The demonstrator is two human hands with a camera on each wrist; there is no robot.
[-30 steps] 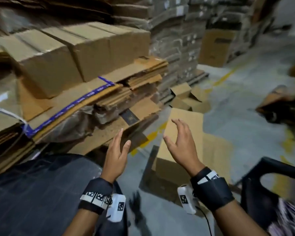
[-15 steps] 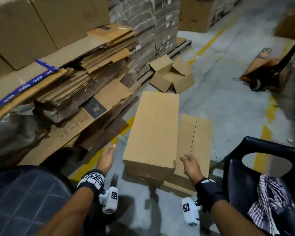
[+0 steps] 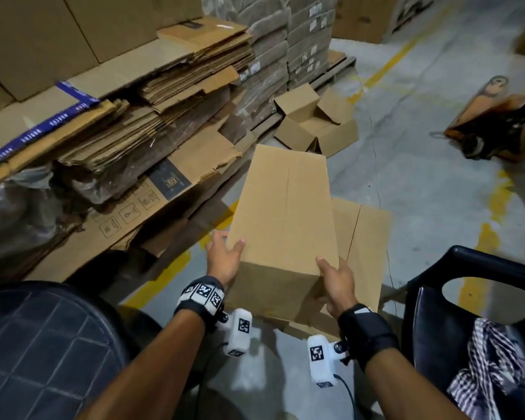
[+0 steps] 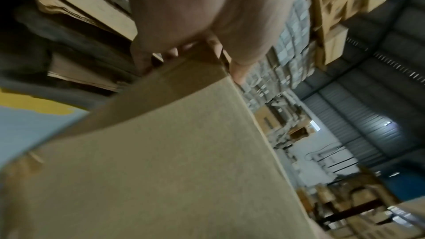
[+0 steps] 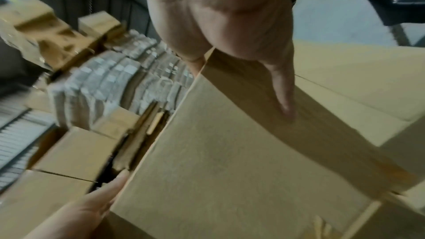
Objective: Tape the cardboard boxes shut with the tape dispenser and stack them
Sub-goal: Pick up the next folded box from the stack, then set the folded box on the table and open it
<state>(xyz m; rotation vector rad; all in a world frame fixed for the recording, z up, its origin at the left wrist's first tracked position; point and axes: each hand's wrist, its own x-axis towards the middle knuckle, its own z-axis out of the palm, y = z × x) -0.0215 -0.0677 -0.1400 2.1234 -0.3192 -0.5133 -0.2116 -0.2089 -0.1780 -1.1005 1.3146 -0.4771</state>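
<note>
Left hand (image 3: pixel 223 258) and right hand (image 3: pixel 337 283) clamp the near end of the tall plain brown cardboard box (image 3: pixel 285 213), thumbs on top; box sits over second closed brown carton (image 3: pixel 364 247) on grey concrete floor (image 3: pixel 422 183).

black chair (image 3: pixel 431 313) – checked cloth (image 3: pixel 485 368) on it, orange pallet jack (image 3: pixel 494 122)

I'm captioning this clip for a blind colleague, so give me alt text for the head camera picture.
Seen from above, a person's left hand and right hand grip the near corners of a long closed cardboard box. A second closed box lies just to its right on the grey floor, with flattened cardboard stacked to the left.
</note>
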